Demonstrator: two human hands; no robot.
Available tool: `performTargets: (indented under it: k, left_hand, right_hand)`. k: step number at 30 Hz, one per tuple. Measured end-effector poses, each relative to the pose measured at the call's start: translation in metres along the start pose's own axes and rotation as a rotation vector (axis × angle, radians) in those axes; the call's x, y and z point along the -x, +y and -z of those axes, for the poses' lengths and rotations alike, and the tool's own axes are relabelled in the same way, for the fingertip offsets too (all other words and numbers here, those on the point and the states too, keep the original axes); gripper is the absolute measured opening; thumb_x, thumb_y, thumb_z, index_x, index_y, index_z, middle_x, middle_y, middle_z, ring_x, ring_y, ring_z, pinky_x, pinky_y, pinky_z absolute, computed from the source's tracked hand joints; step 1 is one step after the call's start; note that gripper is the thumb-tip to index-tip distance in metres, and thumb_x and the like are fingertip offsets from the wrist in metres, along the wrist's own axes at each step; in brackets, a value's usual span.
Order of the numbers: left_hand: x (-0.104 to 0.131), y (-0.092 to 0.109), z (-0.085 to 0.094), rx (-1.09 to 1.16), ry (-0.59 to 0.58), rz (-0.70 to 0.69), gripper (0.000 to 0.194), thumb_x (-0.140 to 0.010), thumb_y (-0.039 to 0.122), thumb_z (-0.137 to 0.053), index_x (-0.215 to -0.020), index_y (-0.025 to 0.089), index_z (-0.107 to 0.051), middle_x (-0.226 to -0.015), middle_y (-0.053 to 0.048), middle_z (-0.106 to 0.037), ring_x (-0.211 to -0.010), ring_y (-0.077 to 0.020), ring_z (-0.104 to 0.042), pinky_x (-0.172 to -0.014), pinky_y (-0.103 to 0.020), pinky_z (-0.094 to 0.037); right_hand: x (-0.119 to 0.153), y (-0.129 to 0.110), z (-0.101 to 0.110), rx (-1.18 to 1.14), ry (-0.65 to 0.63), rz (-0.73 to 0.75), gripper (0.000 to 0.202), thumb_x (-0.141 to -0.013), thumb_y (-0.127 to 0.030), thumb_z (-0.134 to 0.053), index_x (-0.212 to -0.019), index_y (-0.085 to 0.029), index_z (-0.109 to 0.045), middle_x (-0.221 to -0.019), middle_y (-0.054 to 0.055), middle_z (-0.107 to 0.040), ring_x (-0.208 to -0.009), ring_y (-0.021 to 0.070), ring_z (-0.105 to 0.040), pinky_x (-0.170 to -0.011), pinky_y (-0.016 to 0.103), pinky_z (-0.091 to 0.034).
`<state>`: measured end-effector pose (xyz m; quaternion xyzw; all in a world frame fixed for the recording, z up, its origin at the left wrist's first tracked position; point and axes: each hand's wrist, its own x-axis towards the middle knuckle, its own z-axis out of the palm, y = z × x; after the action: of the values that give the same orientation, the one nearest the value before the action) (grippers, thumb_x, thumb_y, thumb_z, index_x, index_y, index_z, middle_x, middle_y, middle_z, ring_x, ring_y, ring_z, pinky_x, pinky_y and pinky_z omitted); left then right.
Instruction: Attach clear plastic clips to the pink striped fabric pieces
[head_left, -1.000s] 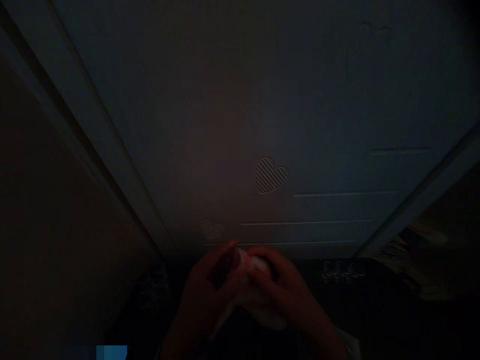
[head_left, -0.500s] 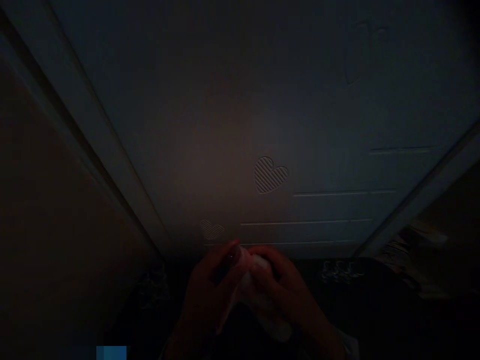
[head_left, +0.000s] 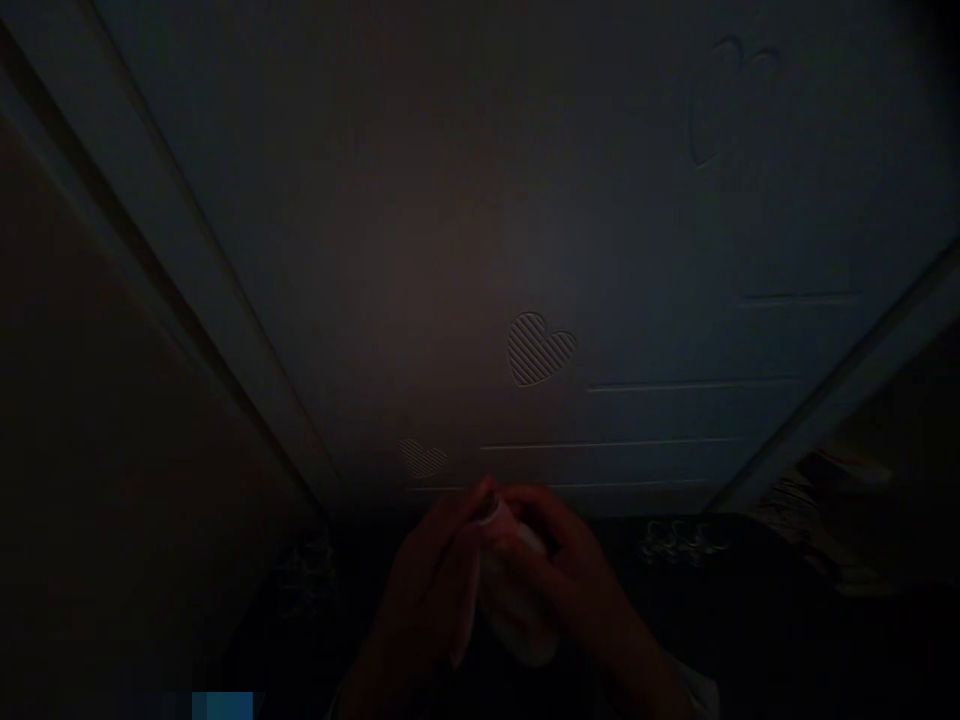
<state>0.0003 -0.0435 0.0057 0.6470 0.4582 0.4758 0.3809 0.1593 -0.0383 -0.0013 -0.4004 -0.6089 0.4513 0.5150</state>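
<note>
The picture is very dark. Low in the middle, a limp pink-and-white cloth item (head_left: 517,625), perhaps a sock, is held between both hands; its exact kind is hard to make out. My left hand (head_left: 426,575) is closed on its left side, with the fingertips meeting near the top edge. My right hand (head_left: 566,555) grips it from the right, thumb laid across the front. A pale lower part hangs beneath the hands, and a thin flap hangs by the left palm.
Ahead stands a pale door-like panel (head_left: 405,240) with grooved lines and a striped heart (head_left: 540,350). A brownish surface (head_left: 97,430) rises at the left. Dark flooring with a white pattern (head_left: 679,542) lies below, and cluttered items (head_left: 840,470) sit at the right.
My left hand has shifted slightly right and up, closer to my right hand. The cloth's hanging lower part has swung a little to the left and the scene looks dimmer.
</note>
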Motion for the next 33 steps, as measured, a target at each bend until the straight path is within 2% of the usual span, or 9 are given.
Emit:
performTargets:
  k: [4,10,11,13,16,18,21,25,33]
  left_hand:
    - [-0.004,-0.002,0.001,-0.012,-0.003,-0.025,0.034,-0.095,0.036,-0.047,-0.122,0.025,-0.065,-0.127,-0.005,-0.067,-0.116,-0.0205,-0.062,-0.098,-0.031,-0.049]
    - [0.011,0.025,0.009,-0.235,0.378,-0.012,0.021,-0.089,0.038,-0.056,-0.094,0.023,-0.071,-0.091,-0.003,-0.073,-0.082,-0.0202,-0.068,-0.074,-0.028,-0.054]
    - [0.016,0.03,0.009,-0.231,0.358,-0.011,0.02,-0.089,0.036,-0.055,-0.085,0.024,-0.071,-0.081,0.0,-0.072,-0.073,-0.0182,-0.067,-0.065,-0.025,-0.053]
    - [0.022,0.038,0.006,-0.193,0.194,-0.03,0.023,-0.088,0.033,-0.054,-0.074,0.025,-0.071,-0.066,0.002,-0.069,-0.062,-0.0162,-0.065,-0.059,-0.023,-0.052]
    - [0.019,0.035,-0.004,-0.169,0.026,-0.029,0.02,-0.087,0.03,-0.055,-0.082,0.024,-0.073,-0.083,-0.001,-0.076,-0.076,-0.0188,-0.07,-0.07,-0.026,-0.054]
    - [0.01,0.028,-0.01,-0.184,0.053,0.023,0.02,-0.086,0.031,-0.055,-0.086,0.022,-0.074,-0.099,-0.005,-0.077,-0.091,-0.0229,-0.07,-0.083,-0.031,-0.053]
    - [-0.001,0.019,-0.013,-0.111,0.106,0.096,0.025,-0.084,0.035,-0.055,-0.091,0.02,-0.074,-0.098,-0.008,-0.077,-0.091,-0.0257,-0.07,-0.083,-0.036,-0.053]
    - [-0.006,0.017,-0.013,0.107,0.124,0.12,0.032,-0.077,0.037,-0.066,-0.104,0.022,-0.073,-0.106,-0.005,-0.077,-0.099,-0.0249,-0.07,-0.086,-0.033,-0.054]
    - [-0.003,0.019,-0.016,0.358,0.248,0.151,0.025,-0.07,0.033,-0.077,-0.093,0.022,-0.075,-0.091,-0.003,-0.079,-0.084,-0.0221,-0.073,-0.074,-0.027,-0.057]
  right_hand:
    - [-0.002,0.002,-0.002,0.033,0.04,0.008,0.022,-0.083,-0.03,-0.062,-0.104,-0.024,-0.064,-0.1,0.004,-0.073,-0.09,0.0196,-0.068,-0.079,0.03,-0.053]
    - [-0.006,0.006,-0.002,0.144,0.282,0.027,0.024,-0.079,-0.033,-0.063,-0.101,-0.022,-0.063,-0.093,0.006,-0.073,-0.082,0.022,-0.068,-0.072,0.033,-0.055]
    - [-0.006,0.006,-0.002,0.163,0.32,0.033,0.024,-0.079,-0.033,-0.063,-0.099,-0.022,-0.063,-0.092,0.006,-0.073,-0.081,0.022,-0.069,-0.071,0.033,-0.055]
    - [-0.006,0.006,-0.002,0.188,0.367,0.045,0.021,-0.078,-0.033,-0.065,-0.095,-0.022,-0.063,-0.087,0.005,-0.073,-0.076,0.0213,-0.069,-0.068,0.032,-0.055]
    - [-0.007,0.006,-0.003,0.201,0.385,0.05,0.016,-0.077,-0.033,-0.066,-0.088,-0.022,-0.063,-0.078,0.003,-0.072,-0.067,0.0196,-0.067,-0.06,0.03,-0.054]
    - [-0.007,0.005,-0.004,0.207,0.382,0.062,0.015,-0.076,-0.033,-0.067,-0.086,-0.023,-0.064,-0.077,0.002,-0.072,-0.066,0.0193,-0.067,-0.058,0.029,-0.053]
    - [-0.006,0.003,-0.006,0.179,0.354,0.08,0.015,-0.076,-0.033,-0.07,-0.088,-0.023,-0.067,-0.079,0.002,-0.073,-0.068,0.0192,-0.068,-0.06,0.028,-0.053]
    - [-0.003,0.002,-0.008,0.088,0.266,0.083,0.014,-0.079,-0.03,-0.069,-0.092,-0.026,-0.069,-0.084,0.001,-0.074,-0.072,0.0176,-0.068,-0.063,0.026,-0.053]
    - [0.001,0.007,-0.017,-0.016,0.193,0.313,0.027,-0.084,-0.013,-0.065,-0.099,-0.034,-0.068,-0.099,-0.004,-0.07,-0.091,0.0137,-0.064,-0.081,0.023,-0.049]
